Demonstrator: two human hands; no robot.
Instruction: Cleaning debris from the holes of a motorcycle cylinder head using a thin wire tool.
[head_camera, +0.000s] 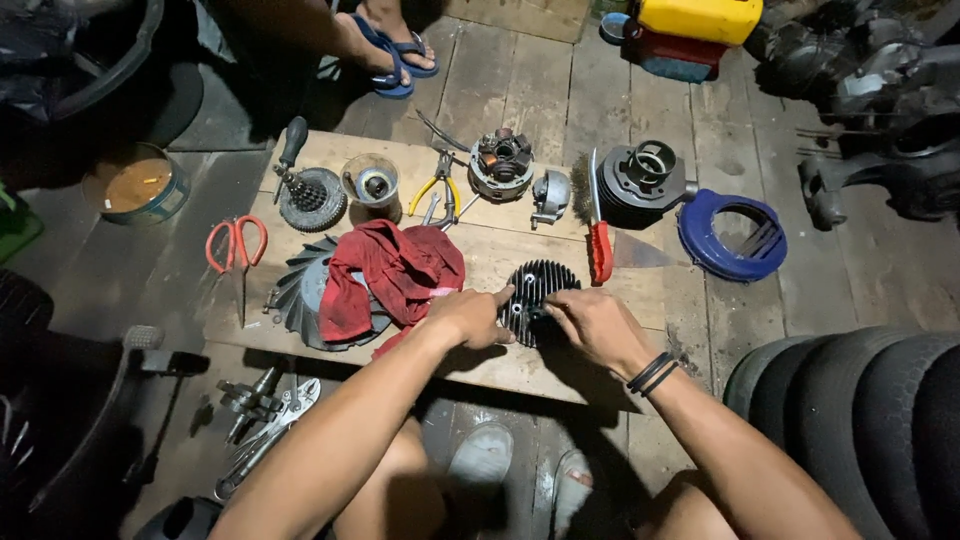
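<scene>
The left hand (468, 318) and right hand (592, 325) both pinch the dark, round, finned cylinder head (537, 300) lying flat at the counter's (520, 365) 5 o'clock, just beside the red rag (395, 275), where an uneven grip could, I judge, tip it off the near edge.

**Containers only, no labels or screens**

Yellow plastic jerrycan (700, 18) at top edge, sitting on a red-and-blue box-shaped container (675, 55). Round open tin (135, 184) with teal wall and brownish contents on floor, far left. No readable labels, signs or screens.
</scene>
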